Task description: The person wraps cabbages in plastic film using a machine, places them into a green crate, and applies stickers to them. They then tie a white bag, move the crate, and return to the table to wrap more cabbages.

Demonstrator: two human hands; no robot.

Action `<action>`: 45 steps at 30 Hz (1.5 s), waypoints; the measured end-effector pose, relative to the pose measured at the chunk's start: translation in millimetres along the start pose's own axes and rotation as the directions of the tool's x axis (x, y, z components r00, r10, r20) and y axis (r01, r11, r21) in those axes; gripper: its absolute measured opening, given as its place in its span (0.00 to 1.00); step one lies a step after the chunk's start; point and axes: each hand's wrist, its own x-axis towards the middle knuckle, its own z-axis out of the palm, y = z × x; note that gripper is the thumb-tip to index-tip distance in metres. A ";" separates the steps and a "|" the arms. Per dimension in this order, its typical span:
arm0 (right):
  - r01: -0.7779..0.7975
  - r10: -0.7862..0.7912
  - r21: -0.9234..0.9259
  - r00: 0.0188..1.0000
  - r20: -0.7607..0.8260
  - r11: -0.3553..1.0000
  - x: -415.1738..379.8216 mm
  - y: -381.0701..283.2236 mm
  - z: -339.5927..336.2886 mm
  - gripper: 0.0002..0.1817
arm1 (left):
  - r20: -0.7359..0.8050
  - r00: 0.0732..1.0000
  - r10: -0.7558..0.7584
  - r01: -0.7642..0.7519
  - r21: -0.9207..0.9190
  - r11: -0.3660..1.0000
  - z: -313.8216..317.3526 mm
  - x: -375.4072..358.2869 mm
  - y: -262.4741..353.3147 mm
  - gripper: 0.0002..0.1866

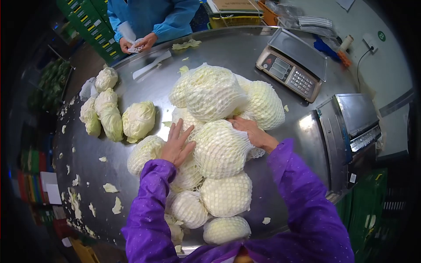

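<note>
Cabbages in white foam netting are piled in the middle of the metal table point(289, 175). My right hand point(251, 130) has its fingers curled against the upper right of one netted cabbage point(220, 151); its fingertips are partly hidden between this and its neighbours. Loose netting hangs below that hand. My left hand point(177, 144) lies with fingers spread over the pile, left of the same cabbage and beside another netted cabbage point(145, 154). Above both hands sits a large netted cabbage point(215, 93). Several more netted ones lie nearer my body.
Several bare cabbages point(138, 121) lie at the left, with leaf scraps point(110, 188) around. Across the table, a person in blue sleeves holds white foam netting point(137, 45). A weighing scale point(289, 70) stands at the back right, and a metal machine point(351, 120) at the right edge.
</note>
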 end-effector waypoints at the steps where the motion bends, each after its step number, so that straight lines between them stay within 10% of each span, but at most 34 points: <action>1: -0.002 0.002 -0.005 1.000 -0.005 1.000 -0.7 0.2 -0.3 0.30 | 0.001 1.000 -0.002 0.002 -0.006 1.000 -0.6 -0.2 0.8 0.29; 12: -0.122 0.120 0.014 0.990 0.076 0.992 -8.9 -23.2 -22.2 0.23 | -0.035 0.999 0.010 -0.009 0.007 1.000 -1.0 -2.0 3.4 0.28; 17: 0.141 -0.377 -0.494 0.825 -0.420 0.858 23.2 -6.2 -96.9 0.20 | -0.015 1.000 -0.007 0.007 -0.004 1.000 -0.6 -0.2 5.4 0.29; 23: -0.125 0.209 -0.643 0.976 0.056 0.756 91.2 6.0 -105.5 0.26 | -0.009 1.000 -0.028 0.028 0.011 1.000 -2.5 -0.4 2.6 0.28; 26: -0.069 0.183 -0.674 0.978 0.100 0.735 97.4 25.3 -109.3 0.25 | -0.022 0.999 -0.036 0.036 0.025 0.999 -3.2 -2.1 3.8 0.29; 29: -0.493 0.504 -0.160 0.863 0.035 0.855 101.1 -9.7 -128.2 0.26 | -0.014 0.999 -0.050 0.051 0.030 0.998 -1.8 -1.0 0.5 0.30; 32: -0.029 0.029 0.005 0.971 -0.239 1.000 123.1 -49.8 -108.8 0.26 | -0.041 0.999 -0.032 0.034 0.053 0.998 0.8 -2.1 -2.8 0.30; 35: 0.270 -0.337 -0.541 0.941 -0.026 0.797 163.5 -111.9 -49.1 0.25 | -0.046 0.998 -0.039 0.039 -0.009 0.999 1.7 -3.9 -4.8 0.30; 38: 0.182 0.232 -0.885 0.924 0.303 0.430 199.3 -140.4 1.7 0.27 | -0.054 0.998 -0.039 0.038 -0.017 0.999 4.0 -2.5 -8.9 0.32; 45: 0.263 0.183 -0.857 0.909 0.374 0.443 216.5 -146.1 36.2 0.43 | -0.070 0.996 -0.053 0.051 -0.034 0.998 -3.8 -7.6 -3.9 0.31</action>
